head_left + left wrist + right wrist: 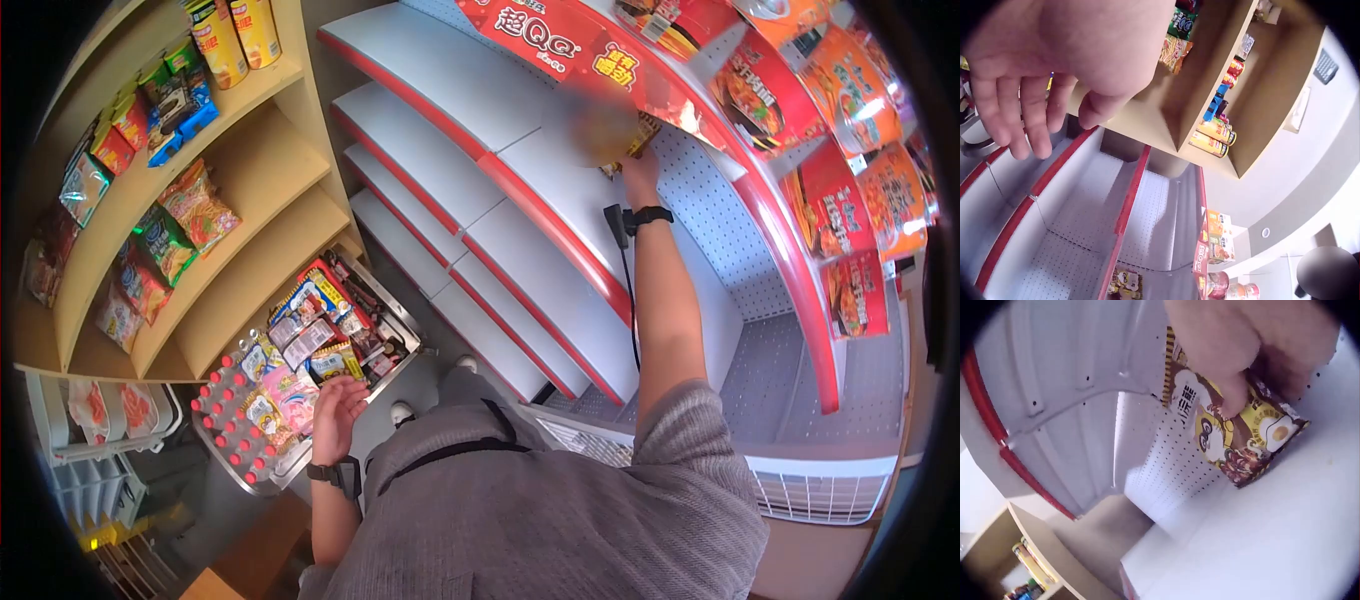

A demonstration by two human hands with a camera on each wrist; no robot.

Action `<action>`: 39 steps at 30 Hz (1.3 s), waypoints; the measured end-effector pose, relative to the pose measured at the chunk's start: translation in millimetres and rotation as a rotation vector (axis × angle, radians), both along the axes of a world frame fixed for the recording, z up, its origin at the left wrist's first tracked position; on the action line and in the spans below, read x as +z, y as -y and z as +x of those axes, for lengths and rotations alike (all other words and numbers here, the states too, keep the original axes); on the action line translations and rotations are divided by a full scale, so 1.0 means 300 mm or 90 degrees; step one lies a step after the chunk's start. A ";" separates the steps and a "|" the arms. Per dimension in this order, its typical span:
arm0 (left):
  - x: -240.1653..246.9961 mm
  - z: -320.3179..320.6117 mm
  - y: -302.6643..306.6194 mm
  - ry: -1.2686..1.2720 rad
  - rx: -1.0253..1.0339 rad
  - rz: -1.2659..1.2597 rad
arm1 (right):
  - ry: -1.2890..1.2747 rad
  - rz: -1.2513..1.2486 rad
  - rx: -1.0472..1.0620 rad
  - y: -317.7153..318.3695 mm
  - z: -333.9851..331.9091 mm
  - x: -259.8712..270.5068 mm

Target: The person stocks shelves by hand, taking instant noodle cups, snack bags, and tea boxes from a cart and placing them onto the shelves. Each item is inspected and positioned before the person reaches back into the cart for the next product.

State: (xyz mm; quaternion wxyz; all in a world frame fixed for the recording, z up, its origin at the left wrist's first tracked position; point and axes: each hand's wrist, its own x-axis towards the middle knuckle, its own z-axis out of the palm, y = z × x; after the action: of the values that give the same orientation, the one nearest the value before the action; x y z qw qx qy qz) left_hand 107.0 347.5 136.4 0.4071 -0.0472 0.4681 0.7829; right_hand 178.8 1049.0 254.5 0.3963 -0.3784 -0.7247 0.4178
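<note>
My right hand point(640, 180) reaches over the upper grey shelf point(565, 165) on the right. It holds a brown and yellow snack packet point(1213, 434) with a cartoon animal and a fried egg printed on it. In the right wrist view the thumb lies on the packet's front, and its lower edge is close to the white shelf surface. My left hand point(338, 408) hangs with relaxed fingers beside the metal cart point(405, 325), holding nothing. In that cart lie colourful snack packets point(295, 395) and red-capped bottles point(235, 420).
A wooden shelf unit point(290, 150) on the left carries snack bags point(195, 205) and yellow canisters point(220, 45). Red and orange noodle cups point(860, 105) stand above my right arm, behind a red-edged shelf point(765, 215). A white wire basket point(820, 490) is low on the right.
</note>
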 end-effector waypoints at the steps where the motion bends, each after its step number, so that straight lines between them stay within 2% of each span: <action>1: -0.008 0.000 -0.009 0.002 0.006 0.000 | 0.085 0.105 -0.065 -0.011 -0.010 -0.012; 2: -0.017 0.001 -0.017 -0.001 0.020 -0.007 | 0.171 0.211 -0.129 -0.013 -0.020 -0.018; 6: -0.021 0.009 -0.054 0.007 0.037 -0.015 | 0.170 0.289 -0.179 -0.041 -0.051 -0.027; 8: -0.003 0.013 -0.073 0.009 0.033 -0.023 | 0.235 0.414 -0.295 -0.046 -0.067 -0.034; 12: -0.036 0.007 -0.079 0.012 0.032 -0.020 | 0.237 0.327 -0.262 -0.064 -0.075 -0.035; 14: -0.043 0.006 -0.081 0.017 0.037 -0.023 | 0.352 0.420 -0.324 -0.098 -0.085 -0.058; 18: -0.040 0.002 -0.076 0.024 0.039 -0.017 | 0.229 0.342 -0.283 -0.115 -0.084 -0.083; 21: -0.062 -0.001 -0.062 0.029 0.040 -0.019 | 0.259 0.339 -0.247 -0.136 -0.071 -0.099; 26: -0.110 -0.008 0.000 0.070 0.052 -0.038 | 0.377 0.214 -0.329 -0.145 -0.071 -0.116; 28: -0.201 -0.015 0.049 0.107 0.059 -0.049 | 0.533 0.329 -0.192 0.040 -0.030 0.043; 29: -0.224 -0.021 0.065 0.119 0.067 -0.065 | 0.593 0.418 -0.099 -0.163 0.008 -0.061; 30: -0.241 -0.028 0.088 0.127 0.069 -0.069 | 0.391 0.457 -0.188 -0.047 0.017 -0.059; 31: -0.250 -0.033 0.103 0.108 0.087 -0.050 | 0.297 0.339 -0.224 -0.155 0.024 -0.104; 32: -0.287 -0.041 0.141 0.040 0.080 -0.066 | 0.162 0.290 -0.264 -0.171 0.029 -0.121; 33: -0.244 -0.046 0.152 0.002 0.091 -0.189 | 0.181 0.226 -0.218 -0.162 0.060 -0.095; 34: -0.285 -0.060 0.171 -0.011 0.120 -0.241 | 0.086 0.151 -0.161 -0.019 0.076 -0.036; 35: -0.340 -0.068 0.207 -0.102 0.117 -0.213 | -0.009 0.081 -0.116 0.162 0.098 0.020; 37: -0.317 -0.099 0.232 -0.305 0.079 -0.423 | -0.064 0.081 -0.092 0.392 0.153 0.021; 38: -0.330 -0.117 0.244 -0.305 0.074 -0.421 | -0.117 0.087 -0.067 0.508 0.182 0.026; 39: -0.352 -0.143 0.259 -0.476 0.055 -0.564 | -0.099 0.080 -0.046 0.644 0.208 0.034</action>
State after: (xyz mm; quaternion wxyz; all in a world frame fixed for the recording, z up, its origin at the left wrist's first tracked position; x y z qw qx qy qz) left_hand 64.0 269.8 30.9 0.1231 0.0472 0.8607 0.4917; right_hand 241.3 855.8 264.7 0.4890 -0.3449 -0.7023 0.3856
